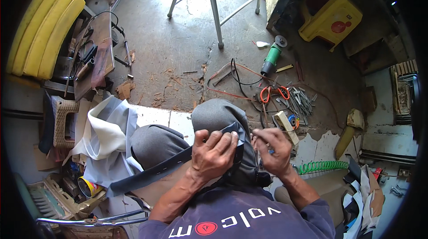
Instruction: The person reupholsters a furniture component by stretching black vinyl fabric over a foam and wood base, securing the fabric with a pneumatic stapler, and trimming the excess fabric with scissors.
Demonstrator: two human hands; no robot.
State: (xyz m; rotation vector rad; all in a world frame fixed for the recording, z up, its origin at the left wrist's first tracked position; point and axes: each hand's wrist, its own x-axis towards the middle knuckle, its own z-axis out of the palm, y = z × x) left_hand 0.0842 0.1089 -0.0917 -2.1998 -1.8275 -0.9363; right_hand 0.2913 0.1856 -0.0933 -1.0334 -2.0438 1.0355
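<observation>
Dark strip (162,166) slants up across the grey trousers (216,113) | and the left hand (214,153) pinches its upper end by the knee! | right hand (274,153) just beside, fingers curled, can't tell its grip | beyond, orange-handled scissors (265,96), green grinder (271,58) on the floor (156,43)

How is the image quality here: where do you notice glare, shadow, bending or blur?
In the head view, glare whitens the floor around the chair; in the same view, the yellow case sits in dim light, shapes bend toward the rim, and the corners go black; also in the head view, the right hand seems slightly blurred, the left hand clearer.
</observation>
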